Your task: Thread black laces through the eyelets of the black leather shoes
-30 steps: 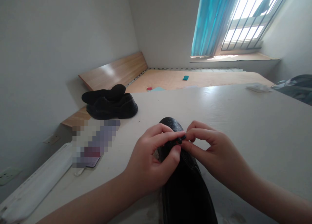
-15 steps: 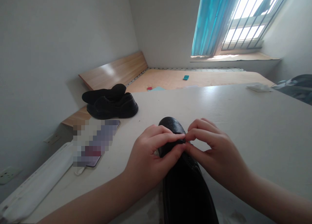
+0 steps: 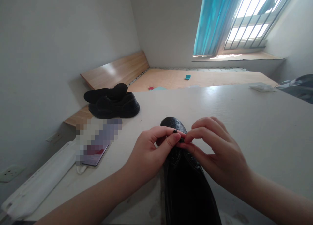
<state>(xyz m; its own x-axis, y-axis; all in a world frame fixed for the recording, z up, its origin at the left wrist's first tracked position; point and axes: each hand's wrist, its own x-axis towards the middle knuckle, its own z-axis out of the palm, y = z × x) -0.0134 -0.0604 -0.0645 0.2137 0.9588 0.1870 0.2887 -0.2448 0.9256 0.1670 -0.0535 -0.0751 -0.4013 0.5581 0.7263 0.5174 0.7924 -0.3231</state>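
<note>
A black leather shoe (image 3: 172,121) lies on the white table, its toe pointing away from me and its opening towards me. Above the vamp, my left hand (image 3: 148,150) pinches a short black shoelace (image 3: 175,131) between thumb and forefinger. Close beside it, my right hand (image 3: 217,146) has thumb and forefinger pressed together on the same lace, fingertips almost touching those of the left. Most of the lace is hidden by the fingers.
Another black shoe (image 3: 114,105) stands at the table's back left with a dark insole-shaped piece (image 3: 105,92) on it. A phone (image 3: 97,156), partly blurred out, lies left of my left hand. A white plastic wrapper (image 3: 262,87) rests at the far right.
My left thumb and fingers have shifted up and slightly left, and a black lace end now shows between them. The right hand has drawn a little to the right. The shoe stays in place.
</note>
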